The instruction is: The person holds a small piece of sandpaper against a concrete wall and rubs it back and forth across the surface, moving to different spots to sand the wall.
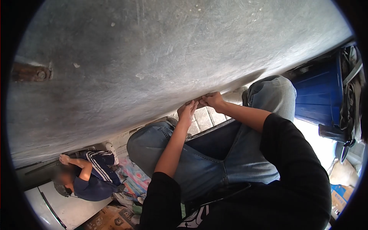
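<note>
A large grey panel [153, 57] with a scuffed, smooth surface rises in front of me. Close to its lower edge, my left hand [186, 110] and my right hand [213, 100] are side by side with curled fingers. Between them they grip a small brown flat piece [200, 102], mostly covered by the fingers, so its kind does not show. Whether the piece touches the panel I cannot make out. Below the hands, light paving [204, 118] shows between my jeans-clad knees.
At the left another person [92, 180] sits low, hands raised by the panel, on a colourful cloth [132, 172]. Cardboard [109, 218] and a white box-like surface [57, 203] lie there. A rusty bracket [32, 73] sticks to the panel. A blue bin [318, 92] stands right.
</note>
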Action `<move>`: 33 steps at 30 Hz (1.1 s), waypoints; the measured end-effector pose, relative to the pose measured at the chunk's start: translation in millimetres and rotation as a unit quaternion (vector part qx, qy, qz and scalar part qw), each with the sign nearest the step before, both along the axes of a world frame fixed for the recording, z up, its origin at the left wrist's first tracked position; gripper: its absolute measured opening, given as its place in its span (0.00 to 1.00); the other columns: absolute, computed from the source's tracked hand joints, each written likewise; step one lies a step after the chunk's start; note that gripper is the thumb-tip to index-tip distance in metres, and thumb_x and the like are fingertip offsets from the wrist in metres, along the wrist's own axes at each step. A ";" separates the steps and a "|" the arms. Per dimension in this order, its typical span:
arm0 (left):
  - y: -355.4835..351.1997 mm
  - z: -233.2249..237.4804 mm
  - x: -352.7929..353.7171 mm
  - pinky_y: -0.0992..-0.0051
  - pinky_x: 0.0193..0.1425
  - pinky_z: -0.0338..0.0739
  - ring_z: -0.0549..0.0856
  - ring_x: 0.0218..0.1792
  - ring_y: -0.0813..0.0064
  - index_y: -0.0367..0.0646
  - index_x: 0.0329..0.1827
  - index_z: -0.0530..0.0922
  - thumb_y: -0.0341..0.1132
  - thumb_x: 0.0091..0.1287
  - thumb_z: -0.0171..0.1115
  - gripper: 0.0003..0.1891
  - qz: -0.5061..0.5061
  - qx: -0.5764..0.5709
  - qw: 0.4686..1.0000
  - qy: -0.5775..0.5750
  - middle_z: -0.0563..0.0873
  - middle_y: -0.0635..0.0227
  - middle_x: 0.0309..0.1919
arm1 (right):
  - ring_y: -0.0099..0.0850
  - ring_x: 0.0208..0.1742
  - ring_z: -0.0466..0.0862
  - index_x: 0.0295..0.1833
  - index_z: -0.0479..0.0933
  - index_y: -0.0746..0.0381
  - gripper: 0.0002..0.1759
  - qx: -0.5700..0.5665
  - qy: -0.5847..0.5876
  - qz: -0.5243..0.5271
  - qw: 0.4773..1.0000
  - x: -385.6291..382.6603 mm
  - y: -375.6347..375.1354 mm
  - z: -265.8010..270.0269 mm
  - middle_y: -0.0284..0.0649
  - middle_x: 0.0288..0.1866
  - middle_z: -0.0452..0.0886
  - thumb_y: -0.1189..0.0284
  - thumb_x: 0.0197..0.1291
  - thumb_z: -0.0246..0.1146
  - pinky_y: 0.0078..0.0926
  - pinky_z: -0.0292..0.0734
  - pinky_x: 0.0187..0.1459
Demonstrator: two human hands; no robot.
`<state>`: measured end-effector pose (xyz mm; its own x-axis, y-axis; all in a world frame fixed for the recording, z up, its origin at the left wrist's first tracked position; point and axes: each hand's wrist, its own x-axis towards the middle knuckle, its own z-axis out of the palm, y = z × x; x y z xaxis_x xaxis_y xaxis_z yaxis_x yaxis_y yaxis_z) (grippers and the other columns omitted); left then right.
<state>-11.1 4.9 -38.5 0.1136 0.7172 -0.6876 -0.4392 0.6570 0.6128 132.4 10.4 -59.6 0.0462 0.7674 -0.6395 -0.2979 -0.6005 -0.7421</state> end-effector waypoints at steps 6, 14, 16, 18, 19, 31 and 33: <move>-2.0 9.7 2.5 0.75 0.55 0.73 0.78 0.44 0.68 0.33 0.43 0.71 0.23 0.57 0.57 0.11 0.030 -0.014 0.999 0.018 0.76 0.64 0.39 | 0.30 0.29 0.79 0.39 0.71 0.80 0.08 -0.026 -0.016 -0.025 0.999 -8.0 -1.4 21.4 0.48 0.32 0.77 0.84 0.54 0.53 0.18 0.78 0.27; -1.2 -0.1 4.4 0.75 0.53 0.75 0.79 0.43 0.67 0.32 0.41 0.71 0.21 0.56 0.57 0.10 0.067 -0.017 0.998 0.015 0.77 0.61 0.40 | 0.30 0.29 0.79 0.41 0.70 0.81 0.10 -0.051 -0.042 -0.007 0.998 -14.9 -2.4 18.9 0.50 0.36 0.76 0.85 0.54 0.52 0.18 0.79 0.29; 0.0 5.4 3.3 0.74 0.53 0.76 0.79 0.44 0.65 0.32 0.41 0.70 0.20 0.56 0.56 0.10 0.089 -0.029 0.996 0.010 0.77 0.61 0.39 | 0.30 0.30 0.79 0.40 0.70 0.81 0.10 -0.039 0.016 -0.056 0.998 -16.6 -1.9 21.0 0.50 0.37 0.76 0.85 0.54 0.53 0.18 0.79 0.30; 0.9 9.4 0.9 0.74 0.53 0.76 0.79 0.44 0.66 0.32 0.40 0.70 0.19 0.56 0.55 0.10 0.072 -0.039 0.997 -0.001 0.77 0.61 0.39 | 0.30 0.30 0.79 0.39 0.71 0.80 0.09 -0.025 0.017 -0.052 0.998 -16.7 -1.7 18.9 0.49 0.35 0.76 0.84 0.53 0.53 0.18 0.78 0.30; 1.6 10.6 1.9 0.74 0.53 0.76 0.79 0.44 0.66 0.32 0.40 0.70 0.19 0.56 0.55 0.10 0.072 -0.039 0.997 -0.002 0.77 0.61 0.39 | 0.30 0.30 0.79 0.38 0.71 0.80 0.08 -0.014 0.018 -0.048 0.999 -16.3 -2.1 17.4 0.49 0.34 0.77 0.84 0.53 0.54 0.17 0.78 0.29; 1.0 7.5 -20.2 0.72 0.60 0.65 0.73 0.54 0.68 0.36 0.50 0.68 0.33 0.58 0.59 0.19 -0.087 -0.011 0.996 -0.037 0.74 0.61 0.48 | 0.25 0.26 0.77 0.37 0.73 0.75 0.08 -0.014 0.024 0.012 1.000 -9.4 -4.9 40.2 0.44 0.31 0.77 0.80 0.53 0.54 0.19 0.77 0.30; 1.2 10.0 -18.8 0.72 0.61 0.63 0.71 0.56 0.69 0.35 0.52 0.67 0.35 0.58 0.60 0.22 -0.126 -0.012 0.990 -0.062 0.73 0.59 0.52 | 0.25 0.27 0.77 0.37 0.73 0.73 0.08 -0.009 0.055 0.016 0.998 -0.9 -4.5 34.0 0.42 0.31 0.77 0.80 0.53 0.55 0.19 0.76 0.32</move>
